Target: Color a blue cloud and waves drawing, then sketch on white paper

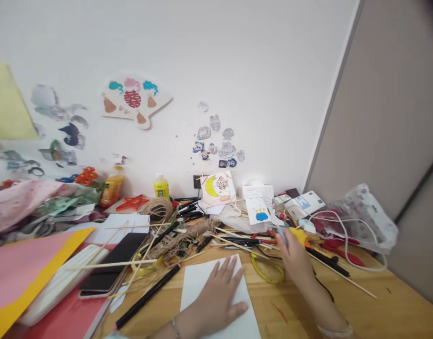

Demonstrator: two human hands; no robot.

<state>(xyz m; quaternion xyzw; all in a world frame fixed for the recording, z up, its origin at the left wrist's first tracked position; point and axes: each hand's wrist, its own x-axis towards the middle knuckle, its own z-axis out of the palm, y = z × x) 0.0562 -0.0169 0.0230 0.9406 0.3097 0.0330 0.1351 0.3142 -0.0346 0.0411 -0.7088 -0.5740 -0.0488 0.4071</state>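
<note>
My left hand (220, 296) lies flat with fingers spread on a white sheet of paper (191, 282), which rests on the wooden table. Over the cluttered right side, my right hand (294, 252) is raised with its fingers closed around a slim light-blue thing (283, 236), shaped like a pen. Blur and my fingers hide its exact kind. A yellow ring (268, 269) lies between the paper and my right forearm. Left of the paper is a long black marker (149, 295).
A phone (114, 261), a white box-like case (64, 285) and coloured paper (29, 268) lie to the left. Twine (198, 233), thin sticks (234, 240) and pens clutter the back. A clear plastic bag (364, 216) and white cable (347, 235) sit at right, against a panel.
</note>
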